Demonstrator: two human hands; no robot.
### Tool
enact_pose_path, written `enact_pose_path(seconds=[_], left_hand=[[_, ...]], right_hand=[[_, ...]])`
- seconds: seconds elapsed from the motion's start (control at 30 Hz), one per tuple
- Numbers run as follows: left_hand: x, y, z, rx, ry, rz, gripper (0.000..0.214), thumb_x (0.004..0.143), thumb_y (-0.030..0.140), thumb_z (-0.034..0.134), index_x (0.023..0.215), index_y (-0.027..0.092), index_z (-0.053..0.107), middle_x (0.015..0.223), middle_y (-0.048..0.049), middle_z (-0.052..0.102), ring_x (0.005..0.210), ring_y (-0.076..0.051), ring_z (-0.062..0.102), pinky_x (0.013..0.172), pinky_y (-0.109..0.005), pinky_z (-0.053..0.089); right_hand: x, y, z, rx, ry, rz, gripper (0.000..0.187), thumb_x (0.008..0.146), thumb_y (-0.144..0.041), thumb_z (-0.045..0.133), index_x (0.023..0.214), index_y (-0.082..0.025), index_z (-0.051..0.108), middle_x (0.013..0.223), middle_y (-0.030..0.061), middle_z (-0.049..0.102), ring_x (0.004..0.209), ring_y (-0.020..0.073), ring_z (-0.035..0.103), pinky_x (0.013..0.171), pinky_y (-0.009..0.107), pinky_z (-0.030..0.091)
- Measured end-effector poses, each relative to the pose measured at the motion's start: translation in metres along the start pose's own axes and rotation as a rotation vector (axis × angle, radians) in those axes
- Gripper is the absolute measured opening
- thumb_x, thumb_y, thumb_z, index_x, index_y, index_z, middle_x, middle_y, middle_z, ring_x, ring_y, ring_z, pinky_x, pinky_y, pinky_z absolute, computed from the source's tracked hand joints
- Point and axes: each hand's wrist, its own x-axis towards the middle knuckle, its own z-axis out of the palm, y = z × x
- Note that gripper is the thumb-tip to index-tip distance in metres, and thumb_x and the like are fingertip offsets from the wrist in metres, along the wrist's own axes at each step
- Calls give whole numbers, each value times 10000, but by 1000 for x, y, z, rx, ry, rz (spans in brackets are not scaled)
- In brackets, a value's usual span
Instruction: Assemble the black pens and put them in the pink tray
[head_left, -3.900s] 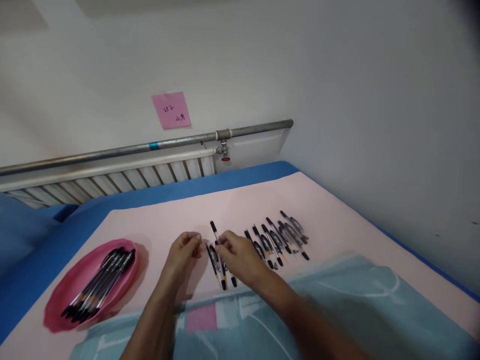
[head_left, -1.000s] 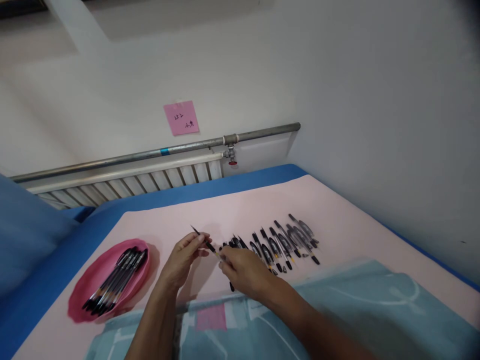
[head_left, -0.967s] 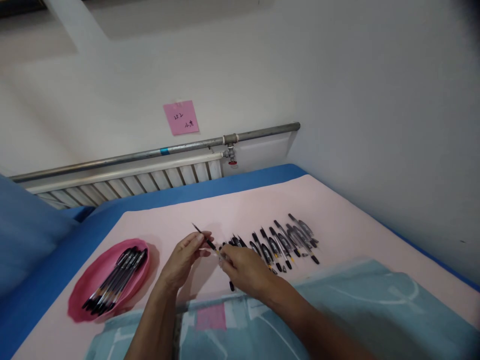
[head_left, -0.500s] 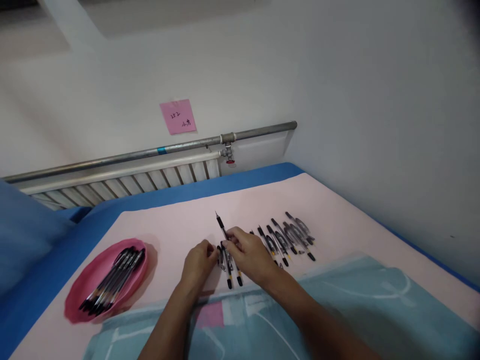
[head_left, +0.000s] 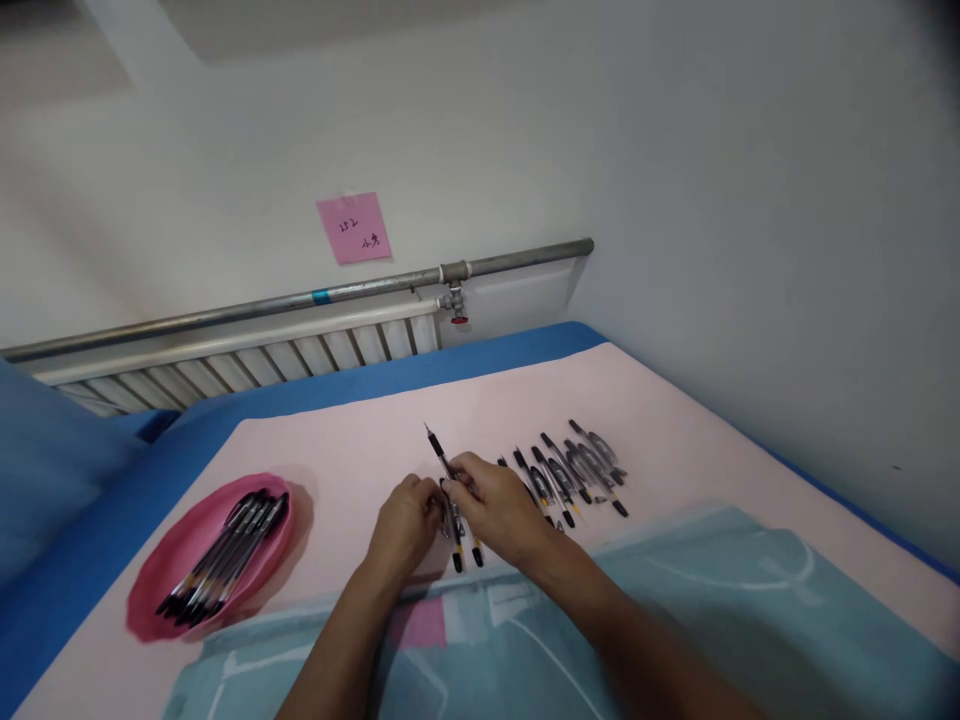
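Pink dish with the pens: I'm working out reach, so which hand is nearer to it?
Left. The left hand sits right of the pink dish, apart from it; the right hand is even farther right, pinching a pen beside the row of pens.

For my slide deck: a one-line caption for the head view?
Right hand holds a pen beside the left hand, by a row of pens; pink dish holds more.

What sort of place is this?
Probably a bedroom or dormitory room used for hand work: a radiator under a wall pipe, a blue bed-like sheet, and pens in a row on pink cloth.
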Motion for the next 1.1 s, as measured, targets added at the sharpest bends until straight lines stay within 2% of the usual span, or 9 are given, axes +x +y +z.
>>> enact_pose_path(seconds=[0.1, 0.3, 0.37, 0.53, 0.67, 0.8, 0.93, 1.1], left_hand=[[0, 1, 1, 0, -97, 22, 183, 739, 181, 432, 772, 191, 611, 817, -40, 559, 760, -144, 532, 664, -236, 347], [-5, -3, -5, 104, -122, -24, 181, 749, 281, 454, 739, 173, 600, 799, -61, 567, 722, -168, 531, 630, -267, 342], [-6, -4, -6, 111, -126, -20, 161, 746, 255, 456, 736, 176, 597, 796, -57, 566, 717, -164, 526, 625, -264, 337], [-6, -4, 0, 14, -154, 87, 153, 677, 124, 481, 741, 192, 602, 772, -23, 556, 683, -122, 506, 611, -223, 332], [-7, -5, -1, -4, -136, 70, 131, 667, 127, 486, 724, 185, 588, 730, -13, 585, 656, -120, 510, 585, -221, 322], [-6, -5, -4, 53, -156, 79, 122, 684, 146, 483, 721, 178, 594, 739, -21, 609, 671, -128, 526, 582, -227, 323], [-6, -4, -3, 114, -227, 129, 168, 704, 149, 462, 745, 179, 623, 807, -40, 621, 719, -138, 546, 624, -231, 345], [-9, -1, -6, 251, -252, 152, 235, 763, 184, 395, 771, 163, 628, 809, -91, 625, 736, -191, 566, 649, -280, 362]], right_hand=[[0, -1, -1, -10, -8, 12, 118, 803, -231, 465, 855, -198, 566, 662, -9, 599, 597, 113, 522, 544, 196, 318], [-1, -2, -1, -14, -24, 15, 110, 798, -233, 467, 840, -199, 563, 652, -12, 594, 597, 112, 523, 543, 195, 314], [-1, -1, 0, -14, -16, 5, 110, 804, -235, 461, 841, -202, 559, 649, -14, 590, 597, 111, 522, 544, 195, 313], [-1, 0, 1, -27, 2, -7, 95, 804, -238, 464, 831, -205, 549, 647, -19, 583, 593, 109, 522, 542, 192, 311], [-2, 0, 1, -52, 1, -12, 92, 806, -238, 457, 810, -204, 543, 628, -24, 572, 572, 105, 508, 529, 191, 299], [-2, 1, 1, -59, 7, -28, 92, 803, -224, 457, 818, -205, 545, 633, -26, 571, 571, 102, 502, 532, 190, 297], [-2, 0, 1, -50, -6, -28, 104, 805, -231, 460, 839, -202, 555, 662, -19, 585, 582, 103, 504, 541, 191, 303], [-1, -1, 0, -44, -14, -26, 99, 803, -220, 465, 835, -199, 557, 666, -20, 581, 590, 104, 505, 544, 188, 307]])
